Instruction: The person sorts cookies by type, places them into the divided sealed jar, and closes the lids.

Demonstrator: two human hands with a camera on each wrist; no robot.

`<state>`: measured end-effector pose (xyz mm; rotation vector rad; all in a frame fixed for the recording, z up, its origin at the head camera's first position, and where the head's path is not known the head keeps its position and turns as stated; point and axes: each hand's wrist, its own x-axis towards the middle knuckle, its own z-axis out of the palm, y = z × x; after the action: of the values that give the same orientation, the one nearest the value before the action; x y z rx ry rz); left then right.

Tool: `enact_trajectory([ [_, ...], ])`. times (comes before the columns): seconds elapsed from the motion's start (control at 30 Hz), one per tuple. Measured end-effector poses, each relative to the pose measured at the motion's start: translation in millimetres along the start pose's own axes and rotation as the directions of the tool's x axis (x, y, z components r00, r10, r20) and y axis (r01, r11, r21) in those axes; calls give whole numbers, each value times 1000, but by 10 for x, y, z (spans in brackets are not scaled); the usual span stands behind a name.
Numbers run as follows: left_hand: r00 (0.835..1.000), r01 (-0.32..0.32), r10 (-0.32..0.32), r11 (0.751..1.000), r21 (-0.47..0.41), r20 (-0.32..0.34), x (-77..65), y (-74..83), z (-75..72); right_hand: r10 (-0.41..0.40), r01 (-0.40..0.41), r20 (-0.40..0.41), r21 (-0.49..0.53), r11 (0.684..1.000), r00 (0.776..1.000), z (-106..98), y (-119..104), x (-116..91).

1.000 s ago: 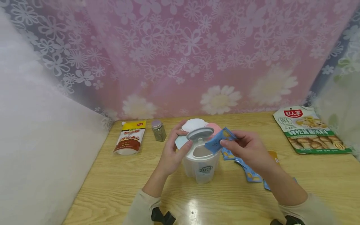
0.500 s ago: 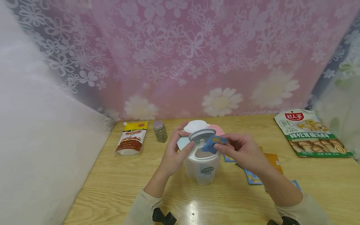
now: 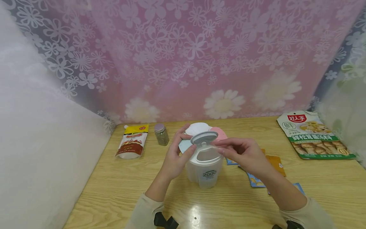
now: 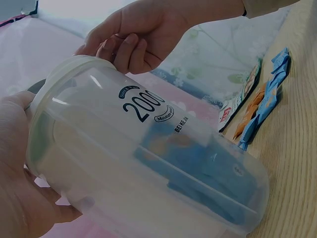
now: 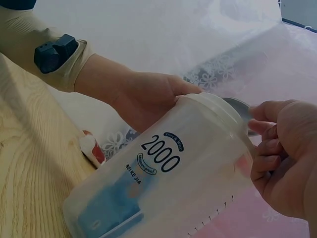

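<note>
One more flat blue sachet point(image 4: 171, 154) looks dropped into the translucent plastic canister point(image 3: 204, 171) the left hand point(image 3: 175, 156) grips, right hand point(image 3: 247, 156) at its 3 o'clock now curled, seemingly empty.

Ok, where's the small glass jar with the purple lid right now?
In the head view, the jar stands toward the left, between the yellow-topped plastic pouch and the person's left hand.

One canister point(image 3: 203, 168), one jar point(image 3: 162, 135)

Yellow-topped pouch point(image 3: 132, 141) back left on surface point(image 3: 114, 190), small jar point(image 3: 161, 135) upright beside it; mushroom-print bag point(image 3: 315, 135) far right; pink floral curtain point(image 3: 177, 70) behind.
</note>
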<state>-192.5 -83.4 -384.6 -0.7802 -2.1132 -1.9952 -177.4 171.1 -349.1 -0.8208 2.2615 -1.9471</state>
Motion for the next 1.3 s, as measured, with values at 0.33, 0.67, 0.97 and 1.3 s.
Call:
enact_trajectory([
  [0.33,1000,6,-6,1000,4,0,12,7,17,-87,89,-21,171,981,996,-175,270,-168],
  [0.67,1000,-6,6,1000,12,-3,13,13,-5,66,-59,-91,73,996,994,-397,624,-259],
  [0.97,1000,15,-15,1000,-6,9,-39,-29,49,254,-264,-95,-102,959,962,-525,959,-296],
  [1.3,1000,-3,4,1000,27,-9,-12,-13,-9,368,-387,-121,-300,872,922,-528,1325,-192],
])
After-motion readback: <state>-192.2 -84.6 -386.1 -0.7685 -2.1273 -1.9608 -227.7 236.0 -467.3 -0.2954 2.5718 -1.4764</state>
